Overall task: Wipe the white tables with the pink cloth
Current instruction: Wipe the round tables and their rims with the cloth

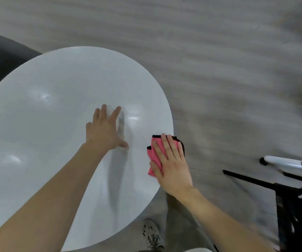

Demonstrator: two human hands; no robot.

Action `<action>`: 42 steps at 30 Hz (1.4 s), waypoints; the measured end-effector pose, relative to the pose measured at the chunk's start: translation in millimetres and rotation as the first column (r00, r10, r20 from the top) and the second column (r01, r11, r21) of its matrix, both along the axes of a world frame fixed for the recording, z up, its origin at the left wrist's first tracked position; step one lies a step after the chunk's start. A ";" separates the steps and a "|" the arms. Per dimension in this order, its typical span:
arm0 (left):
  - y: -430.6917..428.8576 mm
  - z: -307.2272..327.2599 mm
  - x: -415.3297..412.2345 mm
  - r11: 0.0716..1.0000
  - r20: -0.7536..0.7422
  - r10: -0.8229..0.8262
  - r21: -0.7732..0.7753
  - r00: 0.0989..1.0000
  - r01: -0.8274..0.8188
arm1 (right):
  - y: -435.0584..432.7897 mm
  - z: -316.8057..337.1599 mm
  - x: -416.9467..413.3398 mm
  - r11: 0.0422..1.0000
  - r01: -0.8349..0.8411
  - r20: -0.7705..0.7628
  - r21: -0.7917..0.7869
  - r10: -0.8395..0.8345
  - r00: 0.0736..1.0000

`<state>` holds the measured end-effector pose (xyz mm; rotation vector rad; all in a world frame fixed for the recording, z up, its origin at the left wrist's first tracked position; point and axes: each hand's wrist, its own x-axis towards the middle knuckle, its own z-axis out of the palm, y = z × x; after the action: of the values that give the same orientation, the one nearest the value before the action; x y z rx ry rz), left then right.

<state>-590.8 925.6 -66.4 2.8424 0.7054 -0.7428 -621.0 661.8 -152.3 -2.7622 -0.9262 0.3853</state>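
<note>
Head view: looking down on a round white surface (46,124), with grey floor (219,51) all around it.
Pink cloth (155,153): lies flat on the right edge of the surface, a little way in from the rim.
Right hand (171,164): lies on top of the cloth. Its fingers (166,148) are straight, a little apart, and press the cloth down flat.
Left hand (103,131): lies flat near the middle of the surface, fingers spread wide, holding nothing.
Cloth direction: its long side runs from the near rim of the surface up toward the far right, the same way the right fingers point. Its black trim shows at the far end.
Hidden: the right hand covers most of the cloth, so only the left side and far end show.
Cut off: the left side of the surface runs out of the picture.
Hard to see: everything is a bit blurry.
Shoe (152,233): on the floor just below the near rim of the surface.
Black stand (283,197): well off to the right of the surface.
</note>
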 end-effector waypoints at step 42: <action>68.4 -8.9 -240.2 0.982 0.386 0.155 0.038 0.909 -0.184 | 141.3 -1.3 -204.8 0.941 -0.298 0.026 0.162 0.298 0.954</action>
<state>-831.1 994.0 -75.3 2.8129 0.9104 -0.1290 -825.8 803.1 -153.6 -2.4769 -1.3194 0.3356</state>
